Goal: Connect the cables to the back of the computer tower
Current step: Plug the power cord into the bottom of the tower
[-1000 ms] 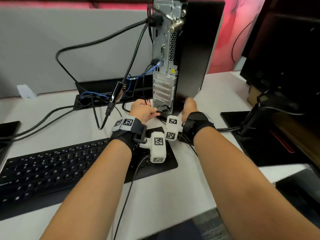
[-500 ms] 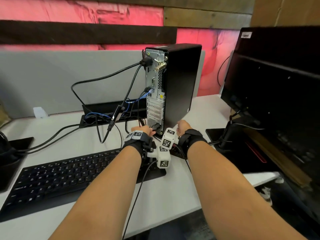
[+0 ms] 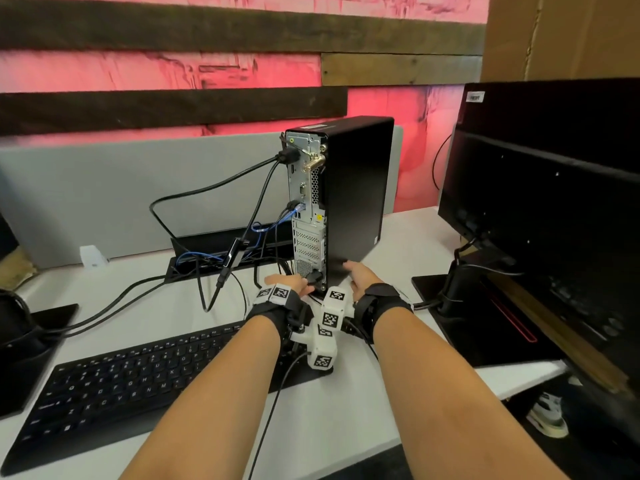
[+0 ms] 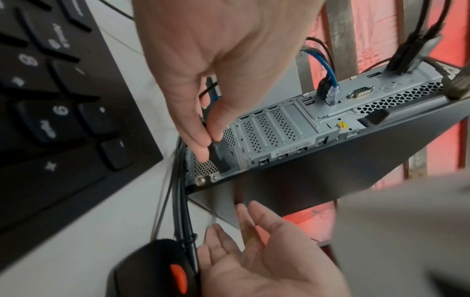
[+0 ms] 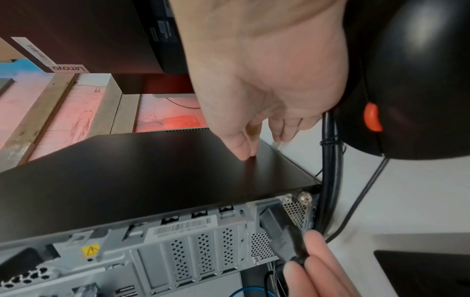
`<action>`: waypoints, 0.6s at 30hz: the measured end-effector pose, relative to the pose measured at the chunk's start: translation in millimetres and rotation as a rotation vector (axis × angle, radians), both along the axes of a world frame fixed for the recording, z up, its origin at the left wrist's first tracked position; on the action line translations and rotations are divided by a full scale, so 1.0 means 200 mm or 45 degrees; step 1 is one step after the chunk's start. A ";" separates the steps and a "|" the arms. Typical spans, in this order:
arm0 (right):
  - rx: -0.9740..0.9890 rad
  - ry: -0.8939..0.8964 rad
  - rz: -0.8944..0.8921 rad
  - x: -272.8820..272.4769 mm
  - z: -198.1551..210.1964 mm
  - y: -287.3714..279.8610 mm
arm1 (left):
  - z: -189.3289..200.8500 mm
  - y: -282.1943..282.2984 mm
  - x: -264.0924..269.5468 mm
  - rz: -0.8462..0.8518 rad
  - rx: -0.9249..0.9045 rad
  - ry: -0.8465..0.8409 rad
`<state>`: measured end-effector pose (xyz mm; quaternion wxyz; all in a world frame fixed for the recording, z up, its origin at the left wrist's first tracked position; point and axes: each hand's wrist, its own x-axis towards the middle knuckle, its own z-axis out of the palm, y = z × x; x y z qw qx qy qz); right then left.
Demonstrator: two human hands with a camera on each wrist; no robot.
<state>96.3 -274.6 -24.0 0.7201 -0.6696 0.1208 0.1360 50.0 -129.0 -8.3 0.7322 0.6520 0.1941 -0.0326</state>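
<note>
Head view, nearest first: two forearms reach over a black keyboard on the white desk. Beyond it the left hand pinches a black power plug between thumb and fingers; the left wrist view shows the plug seated at the bottom of the tower's metal rear panel. The right hand is relaxed, its straight fingertips pressing the black side panel of the computer tower, which stands upright on the desk. A black mouse lies just beside that hand. Higher up the panel, a blue network cable and a black cable are plugged in. Right of the tower stands a dark monitor; behind it, a grey divider.
</note>
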 end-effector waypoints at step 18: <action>-0.044 0.106 -0.010 0.12 -0.09 -0.08 | -0.03 0.03 0.07 0.018 0.562 0.063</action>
